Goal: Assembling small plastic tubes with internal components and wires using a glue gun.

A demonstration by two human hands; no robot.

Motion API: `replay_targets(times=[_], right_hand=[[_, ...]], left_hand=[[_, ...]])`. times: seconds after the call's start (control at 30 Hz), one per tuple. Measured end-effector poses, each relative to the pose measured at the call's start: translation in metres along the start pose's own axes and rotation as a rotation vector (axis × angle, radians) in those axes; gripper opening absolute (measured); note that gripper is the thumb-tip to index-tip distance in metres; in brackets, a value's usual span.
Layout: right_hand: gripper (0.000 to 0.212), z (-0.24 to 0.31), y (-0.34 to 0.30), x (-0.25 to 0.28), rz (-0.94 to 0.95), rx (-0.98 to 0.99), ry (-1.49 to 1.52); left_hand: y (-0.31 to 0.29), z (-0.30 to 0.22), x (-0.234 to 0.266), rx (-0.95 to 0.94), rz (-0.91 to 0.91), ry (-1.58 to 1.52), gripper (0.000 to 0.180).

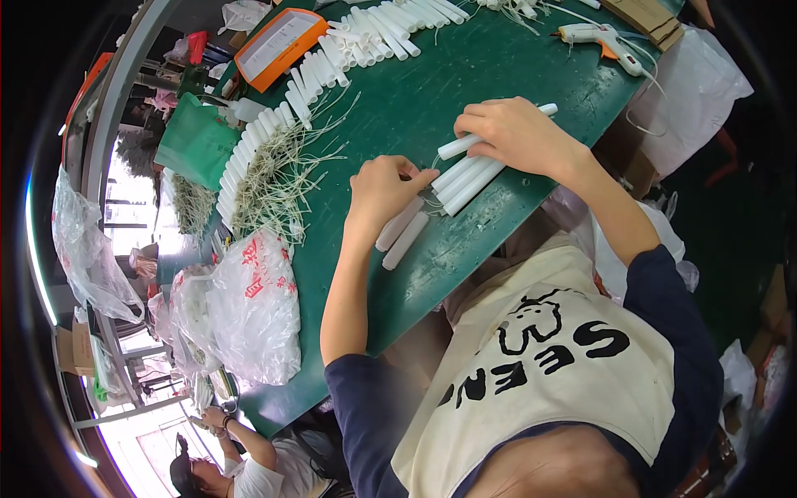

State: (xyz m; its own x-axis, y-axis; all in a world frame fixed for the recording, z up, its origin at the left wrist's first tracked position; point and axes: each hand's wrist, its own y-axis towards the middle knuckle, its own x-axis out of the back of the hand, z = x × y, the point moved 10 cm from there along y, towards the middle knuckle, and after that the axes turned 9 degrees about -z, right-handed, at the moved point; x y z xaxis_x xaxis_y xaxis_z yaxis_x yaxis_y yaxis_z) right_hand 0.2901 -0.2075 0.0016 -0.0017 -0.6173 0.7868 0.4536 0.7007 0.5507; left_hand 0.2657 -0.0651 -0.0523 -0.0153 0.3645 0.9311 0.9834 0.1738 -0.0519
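I'm seeing my left hand (383,189) curling its fingers onto two white plastic tubes (402,231) lying on the green table (432,274). Just beyond, my right hand (515,133) is pressing down, fingers bent, gripping one tube (455,148) above a small bundle (467,181). Farther off, a long tube row (274,124), an orange tray (278,46) and a glue gun (599,37) are lying.

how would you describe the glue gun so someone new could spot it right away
Start from the green table and follow it to its far right corner, past the long row of white tubes. The glue gun lies there on its side beside flat brown cardboard. It is the only pistol-shaped thing, white with an orange trigger and a trailing white cord.
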Motion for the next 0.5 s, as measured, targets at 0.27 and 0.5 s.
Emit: replay_targets(times=[0.27, 0.5], right_hand=[[0.016, 0.000, -0.001, -0.012, -0.031, 0.007, 0.061], [0.016, -0.002, 0.001, -0.011, -0.026, -0.038, 0.128]], left_hand=[[-0.008, -0.008, 0.016, -0.135, -0.157, -0.236, 0.024], [-0.013, -0.010, 0.030, -0.187, -0.251, -0.269, 0.019]])
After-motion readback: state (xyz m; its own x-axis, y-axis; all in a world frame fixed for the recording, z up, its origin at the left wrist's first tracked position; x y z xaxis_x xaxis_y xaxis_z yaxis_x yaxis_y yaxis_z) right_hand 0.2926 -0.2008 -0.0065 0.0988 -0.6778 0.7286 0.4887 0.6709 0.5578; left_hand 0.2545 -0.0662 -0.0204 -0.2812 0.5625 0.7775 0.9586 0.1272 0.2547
